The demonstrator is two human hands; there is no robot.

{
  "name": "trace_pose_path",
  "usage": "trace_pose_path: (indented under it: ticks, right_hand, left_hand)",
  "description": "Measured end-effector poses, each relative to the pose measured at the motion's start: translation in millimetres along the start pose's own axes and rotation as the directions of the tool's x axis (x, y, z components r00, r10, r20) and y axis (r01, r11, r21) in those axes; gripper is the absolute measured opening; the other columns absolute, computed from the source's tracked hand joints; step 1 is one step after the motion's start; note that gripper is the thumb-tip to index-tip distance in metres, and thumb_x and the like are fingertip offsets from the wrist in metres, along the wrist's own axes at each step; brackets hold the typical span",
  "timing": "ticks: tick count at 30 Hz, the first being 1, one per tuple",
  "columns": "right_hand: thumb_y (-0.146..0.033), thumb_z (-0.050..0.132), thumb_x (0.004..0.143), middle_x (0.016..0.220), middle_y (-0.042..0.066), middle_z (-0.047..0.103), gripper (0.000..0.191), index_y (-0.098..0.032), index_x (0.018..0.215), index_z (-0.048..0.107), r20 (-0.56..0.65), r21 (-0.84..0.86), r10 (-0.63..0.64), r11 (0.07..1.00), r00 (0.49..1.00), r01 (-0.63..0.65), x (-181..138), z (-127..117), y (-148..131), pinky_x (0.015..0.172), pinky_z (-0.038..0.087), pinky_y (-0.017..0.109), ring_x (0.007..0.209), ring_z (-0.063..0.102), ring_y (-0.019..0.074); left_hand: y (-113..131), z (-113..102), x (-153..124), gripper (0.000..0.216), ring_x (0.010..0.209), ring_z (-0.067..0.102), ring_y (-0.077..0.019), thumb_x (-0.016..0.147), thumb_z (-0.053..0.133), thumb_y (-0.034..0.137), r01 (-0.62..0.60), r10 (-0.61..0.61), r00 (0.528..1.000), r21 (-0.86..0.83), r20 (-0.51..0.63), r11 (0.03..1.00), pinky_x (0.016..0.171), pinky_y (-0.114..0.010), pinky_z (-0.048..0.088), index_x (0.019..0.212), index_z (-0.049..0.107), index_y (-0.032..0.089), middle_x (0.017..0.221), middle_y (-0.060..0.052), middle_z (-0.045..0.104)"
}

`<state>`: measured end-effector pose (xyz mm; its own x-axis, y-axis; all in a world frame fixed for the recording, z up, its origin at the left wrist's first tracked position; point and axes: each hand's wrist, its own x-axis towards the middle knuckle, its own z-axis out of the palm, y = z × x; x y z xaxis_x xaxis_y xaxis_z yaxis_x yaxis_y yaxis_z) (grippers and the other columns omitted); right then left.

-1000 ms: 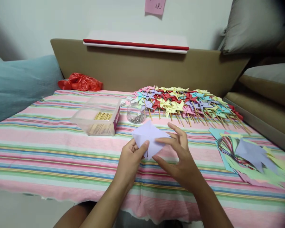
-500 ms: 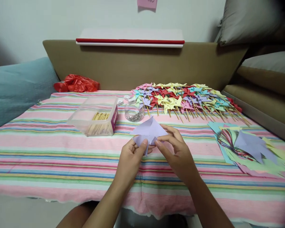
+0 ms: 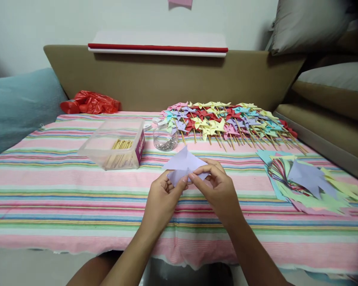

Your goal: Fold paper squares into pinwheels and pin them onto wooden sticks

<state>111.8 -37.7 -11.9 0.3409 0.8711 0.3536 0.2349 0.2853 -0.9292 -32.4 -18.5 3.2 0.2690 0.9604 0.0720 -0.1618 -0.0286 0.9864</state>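
Your left hand (image 3: 162, 198) and right hand (image 3: 219, 188) both pinch the purple paper (image 3: 185, 160), held above the cloth (image 3: 62, 200); if their pull is uneven, it may slip, crease wrongly or tear.

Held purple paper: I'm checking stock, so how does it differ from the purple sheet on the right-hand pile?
The held paper is pinched by the left hand and right hand; the pile sheet lies untouched on coloured papers. The held paper is bent at its near side; the pile sheet looks fairly flat. Both are pale purple.
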Motion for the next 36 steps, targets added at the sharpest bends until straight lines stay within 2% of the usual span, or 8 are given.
trace_pose_path:
  ticks: [4, 7, 11, 17, 22, 25, 28, 36]
  right_hand:
    - [-0.034, 0.085, 0.070, 0.118, 0.008, 0.064, 0.044, -0.025, 0.103, 0.057, -0.037, 0.250, 0.139, 0.960, 0.990, -0.126, -1.2, 3.5, -3.6, 0.081, 0.058, 0.035, 0.097, 0.069, 0.0214]
    - [-0.033, 0.088, 0.066, 0.123, 0.007, 0.065, 0.064, -0.026, 0.120, 0.054, 0.041, 0.336, 0.280, 0.900, 0.959, -0.277, -0.6, -1.4, -10.3, 0.082, 0.058, 0.034, 0.097, 0.069, 0.0205]
    - [-0.038, 0.084, 0.072, 0.108, 0.007, 0.075, 0.044, -0.019, 0.109, 0.070, 0.325, 0.336, 0.342, 0.830, 0.882, -0.445, 0.8, -14.3, -15.3, 0.084, 0.055, 0.034, 0.095, 0.069, 0.0219]
    - [-0.041, 0.083, 0.075, 0.098, 0.004, 0.078, 0.035, -0.021, 0.103, 0.078, 0.435, 0.291, 0.364, 0.809, 0.824, -0.511, -1.3, -23.9, -12.3, 0.076, 0.054, 0.031, 0.082, 0.070, 0.0194]
    - [-0.045, 0.082, 0.075, 0.086, 0.003, 0.077, 0.032, -0.018, 0.092, 0.078, 0.391, 0.263, 0.422, 0.800, 0.818, -0.539, -3.5, -15.9, -11.5, 0.066, 0.053, 0.030, 0.071, 0.067, 0.0184]
    - [-0.044, 0.080, 0.077, 0.088, 0.004, 0.077, 0.031, -0.018, 0.093, 0.076, 0.231, 0.451, 0.415, 0.756, 0.880, -0.474, -3.4, -2.9, -11.4, 0.074, 0.055, 0.033, 0.078, 0.069, 0.0207]
    - [-0.043, 0.078, 0.077, 0.098, 0.005, 0.077, 0.029, -0.020, 0.095, 0.074, 0.121, 0.624, 0.435, 0.666, 0.892, -0.409, -2.2, 9.8, -11.8, 0.085, 0.056, 0.039, 0.093, 0.070, 0.0249]
    - [-0.040, 0.081, 0.073, 0.108, 0.006, 0.076, 0.032, -0.021, 0.097, 0.074, 0.125, 0.681, 0.426, 0.619, 0.896, -0.390, -8.7, 25.1, -20.4, 0.088, 0.058, 0.042, 0.106, 0.069, 0.0282]
  left_hand:
    - [3.5, -1.4, -1.2, 0.022, 0.085, 0.067, -0.0203, 0.087, 0.071, 0.035, -0.084, 0.086, 0.996, 0.137, -0.004, 0.987, 0.076, -0.026, 0.050, 0.103, 0.072, 0.020, 0.088, -0.004, 0.072]
    - [9.4, -7.4, -1.2, 0.020, 0.075, 0.062, -0.0175, 0.086, 0.072, 0.033, -0.140, 0.135, 0.990, 0.239, 0.039, 0.961, 0.068, -0.024, 0.045, 0.102, 0.071, 0.021, 0.081, -0.002, 0.069]
    - [18.1, -16.5, -1.4, 0.050, 0.060, 0.054, -0.0141, 0.085, 0.073, 0.029, -0.104, 0.075, 0.988, 0.222, 0.138, 0.970, 0.057, -0.022, 0.038, 0.133, 0.060, 0.026, 0.071, 0.002, 0.066]
    - [21.0, -21.0, -3.7, 0.064, 0.070, 0.063, -0.0178, 0.084, 0.072, 0.026, 0.035, -0.061, 0.970, 0.116, 0.234, 0.993, 0.062, -0.023, 0.045, 0.144, 0.050, 0.029, 0.081, 0.000, 0.070]
    - [18.2, -23.5, -0.3, 0.058, 0.073, 0.066, -0.0185, 0.083, 0.075, 0.028, 0.096, -0.121, 0.964, 0.117, 0.238, 0.988, 0.062, -0.024, 0.047, 0.137, 0.053, 0.025, 0.084, -0.002, 0.073]
    - [12.9, -17.0, 1.1, 0.056, 0.087, 0.071, -0.0206, 0.079, 0.079, 0.031, 0.132, -0.128, 0.986, -0.028, 0.111, 0.991, 0.076, -0.028, 0.052, 0.130, 0.056, 0.022, 0.095, -0.006, 0.075]
    - [4.0, -3.9, -1.1, 0.047, 0.092, 0.069, -0.0179, 0.076, 0.083, 0.032, 0.139, -0.140, 0.990, -0.137, 0.002, 0.981, 0.084, -0.028, 0.052, 0.117, 0.063, 0.019, 0.104, -0.007, 0.072]
    - [-3.7, 20.0, -2.0, 0.025, 0.088, 0.063, -0.0146, 0.081, 0.079, 0.033, 0.073, -0.087, 0.995, -0.240, -0.047, 0.968, 0.081, -0.024, 0.049, 0.097, 0.071, 0.016, 0.094, -0.004, 0.070]
